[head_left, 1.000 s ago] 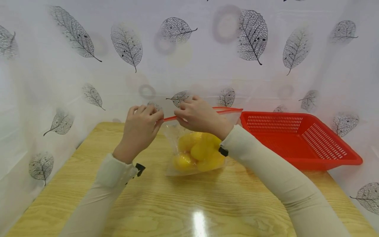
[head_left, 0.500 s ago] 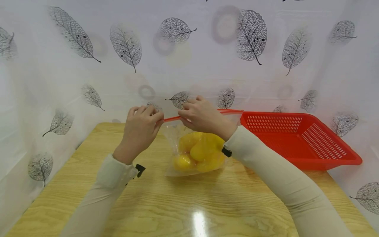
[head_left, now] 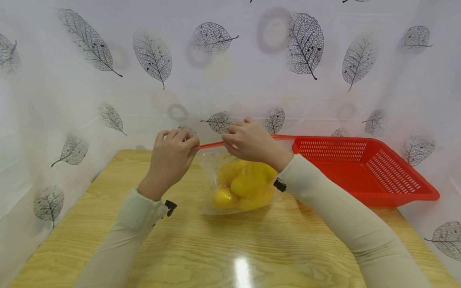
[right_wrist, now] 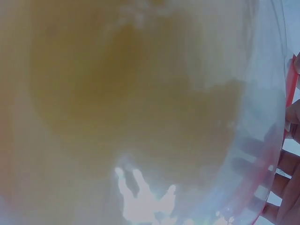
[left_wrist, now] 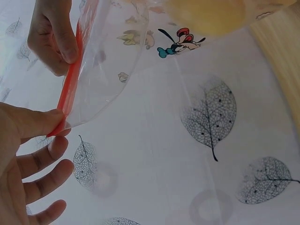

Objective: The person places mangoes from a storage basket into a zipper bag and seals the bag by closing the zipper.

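A clear zip bag (head_left: 210,160) with a red zip strip stands on the wooden table, holding several yellow lemon-like fruits (head_left: 245,184). My left hand (head_left: 171,158) pinches the strip's left end between thumb and index finger; its other fingers spread below in the left wrist view. Farther along the strip, my right hand (head_left: 253,142) pinches the red zip (left_wrist: 70,86) with thumb and curled fingers. To the right of that hand, the strip continues toward the basket. In the right wrist view the bag's plastic and blurred yellow fruit (right_wrist: 136,93) fill most of the picture.
A red perforated plastic basket (head_left: 360,172) stands at the right of the wooden table (head_left: 201,248), close beside the bag. Behind and around the table hangs a whitish curtain (head_left: 230,80) printed with dark leaves.
My right hand has slid a little to the right along the red strip, leaving more of it showing between the hands. The left hand keeps its place at the bag's corner.
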`<state>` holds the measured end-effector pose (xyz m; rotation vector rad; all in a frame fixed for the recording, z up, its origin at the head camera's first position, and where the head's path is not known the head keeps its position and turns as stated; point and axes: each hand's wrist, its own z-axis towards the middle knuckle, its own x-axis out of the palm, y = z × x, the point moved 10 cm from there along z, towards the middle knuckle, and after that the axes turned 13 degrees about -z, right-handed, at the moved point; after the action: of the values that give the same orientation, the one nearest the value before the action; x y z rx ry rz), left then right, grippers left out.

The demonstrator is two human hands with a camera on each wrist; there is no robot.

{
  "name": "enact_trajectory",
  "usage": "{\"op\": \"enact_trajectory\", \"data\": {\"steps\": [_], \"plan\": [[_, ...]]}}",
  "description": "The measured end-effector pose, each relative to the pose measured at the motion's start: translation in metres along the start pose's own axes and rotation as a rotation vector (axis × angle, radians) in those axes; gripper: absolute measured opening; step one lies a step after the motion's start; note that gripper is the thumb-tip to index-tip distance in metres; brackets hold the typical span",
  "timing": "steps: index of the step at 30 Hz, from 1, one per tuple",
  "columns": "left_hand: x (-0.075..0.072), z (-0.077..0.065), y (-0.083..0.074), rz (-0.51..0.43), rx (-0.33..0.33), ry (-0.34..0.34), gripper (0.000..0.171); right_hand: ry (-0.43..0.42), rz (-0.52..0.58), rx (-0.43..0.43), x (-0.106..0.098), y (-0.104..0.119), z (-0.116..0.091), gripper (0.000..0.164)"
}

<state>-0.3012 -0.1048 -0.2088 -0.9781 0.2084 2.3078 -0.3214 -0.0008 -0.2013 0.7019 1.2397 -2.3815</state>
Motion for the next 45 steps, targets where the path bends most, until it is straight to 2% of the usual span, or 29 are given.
{"op": "enact_trajectory", "data": {"steps": [5,13,26,45], "plan": [[0.000,0.000,-0.001,-0.007,0.002,0.000,0.008,-0.002,-0.004,-0.001,0.001,-0.002,-0.003,0.014],[0.000,-0.001,-0.002,-0.019,0.005,-0.002,0.006,0.046,-0.001,0.009,0.004,-0.006,-0.009,0.014],[0.002,0.000,0.000,-0.031,-0.020,0.028,0.008,0.018,-0.001,0.009,0.003,-0.011,-0.017,0.014],[0.001,-0.001,-0.002,-0.025,0.013,0.014,0.007,0.050,0.027,0.034,0.005,-0.022,-0.031,0.012]]}}
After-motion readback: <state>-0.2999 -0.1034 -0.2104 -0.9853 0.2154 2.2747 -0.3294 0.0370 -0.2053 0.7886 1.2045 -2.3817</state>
